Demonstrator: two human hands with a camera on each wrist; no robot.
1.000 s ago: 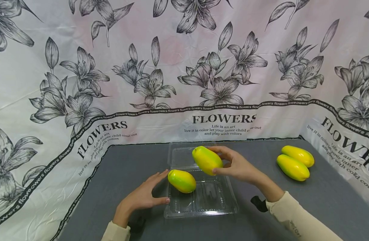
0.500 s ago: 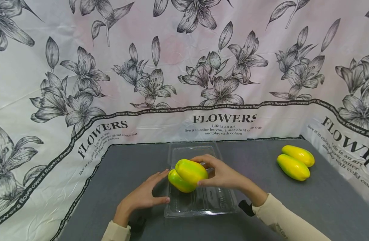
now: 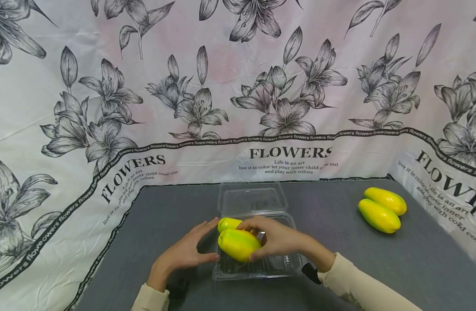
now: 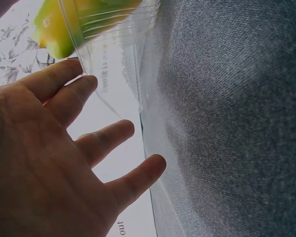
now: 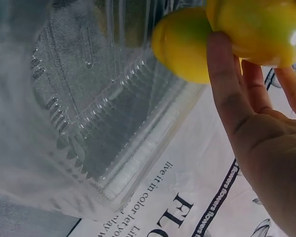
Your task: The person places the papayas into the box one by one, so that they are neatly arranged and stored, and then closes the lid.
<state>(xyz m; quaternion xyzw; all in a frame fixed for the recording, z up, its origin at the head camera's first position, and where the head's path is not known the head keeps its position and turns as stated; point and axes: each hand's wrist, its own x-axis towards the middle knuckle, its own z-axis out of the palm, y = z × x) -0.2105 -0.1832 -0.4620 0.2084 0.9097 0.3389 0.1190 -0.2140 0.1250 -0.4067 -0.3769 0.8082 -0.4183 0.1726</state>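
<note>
My right hand (image 3: 277,238) grips a yellow-green mango-shaped fruit (image 3: 239,245) over the left part of a clear plastic clamshell container (image 3: 277,268). A second such fruit (image 3: 227,223) lies in the container just behind it, partly hidden by the held one. In the right wrist view my fingers (image 5: 227,84) lie along the underside of the held fruit (image 5: 261,29), with the other fruit (image 5: 180,47) close beside it. My left hand (image 3: 187,250) is spread at the container's left side, holding nothing. Its fingertips reach the container wall (image 4: 89,59) in the left wrist view.
The container's lid (image 3: 253,198) is folded back flat toward the rear. Two more yellow fruits (image 3: 379,216) lie side by side at the right of the grey table (image 3: 323,203). A flower-printed cloth (image 3: 207,162) rises along the table's back and sides.
My right hand has carried its fruit left and toward me, from above the container's rear to in front of the other fruit. My left hand has stayed in place.
</note>
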